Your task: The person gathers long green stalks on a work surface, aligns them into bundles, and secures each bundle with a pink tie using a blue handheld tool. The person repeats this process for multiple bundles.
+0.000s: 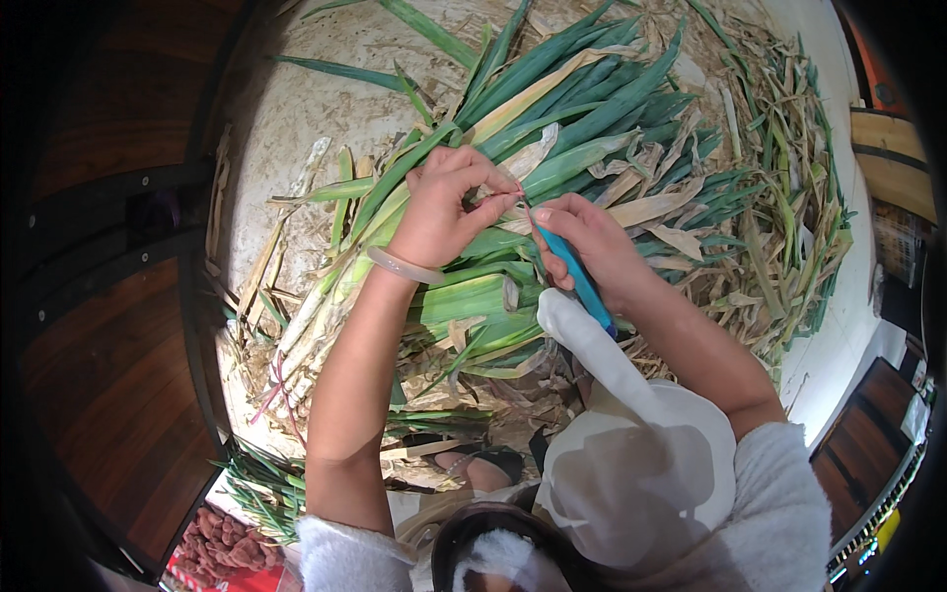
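Observation:
A large bundle of green onions or leeks (481,288) lies on the soiled floor, its green leaves towards the upper right and its white stalks at the lower left. Above the bundle, my left hand (462,196), with a pale bangle at the wrist, pinches a thin reddish string (519,193) between thumb and fingers. Close by on the right, my right hand (592,244) is closed around a blue-handled tool (573,270), perhaps a knife; its tip meets the string. A pink tie (278,388) goes around the white stalk ends.
A long heap of dry leaves and trimmings (784,200) curves along the right. More green onions (263,485) lie at the lower left, near reddish-brown tubers or roots (226,544). Dark wooden panels (111,399) stand at the left. Loose leaves surround the feet.

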Demonstrator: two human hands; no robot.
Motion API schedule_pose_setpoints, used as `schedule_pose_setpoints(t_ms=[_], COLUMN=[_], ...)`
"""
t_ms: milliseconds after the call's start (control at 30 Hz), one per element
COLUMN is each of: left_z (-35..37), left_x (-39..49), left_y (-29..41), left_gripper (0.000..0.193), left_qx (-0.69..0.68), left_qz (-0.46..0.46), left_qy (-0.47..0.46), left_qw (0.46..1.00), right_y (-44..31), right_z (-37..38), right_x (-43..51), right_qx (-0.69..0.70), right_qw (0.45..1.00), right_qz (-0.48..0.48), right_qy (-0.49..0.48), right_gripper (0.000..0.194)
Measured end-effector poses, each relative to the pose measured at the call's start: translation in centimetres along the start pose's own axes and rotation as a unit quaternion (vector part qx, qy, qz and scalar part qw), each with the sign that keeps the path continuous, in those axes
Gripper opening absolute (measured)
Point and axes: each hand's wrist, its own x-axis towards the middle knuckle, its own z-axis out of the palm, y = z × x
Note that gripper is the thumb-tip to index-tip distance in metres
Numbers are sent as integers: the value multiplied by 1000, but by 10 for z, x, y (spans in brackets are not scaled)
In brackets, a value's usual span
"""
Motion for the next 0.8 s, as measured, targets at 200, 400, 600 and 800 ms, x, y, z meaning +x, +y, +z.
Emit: schedule_pose_setpoints(t_ms=[200,400,600,800], left_z=[1,0,-6,-6], left_x=[-2,-2,-5,-4], left_y=[6,6,9,6], left_gripper=[13,10,8,9], left_qx=[68,36,35,23], left_qz=[11,13,-22,-13], left_qy=[9,0,-38,-34], left_qw=[998,999,998,999], right_y=[-28,-39,-39,-37], right_z=[-11,-23,-16,-8], right_x=[-7,-3,-2,4], right_qx=[-148,-335,-617,-740], right_qw=[988,927,743,576], right_qz=[28,-169,-259,-344], right_qy=[-33,-20,-1,48], right_gripper=[24,22,21,16])
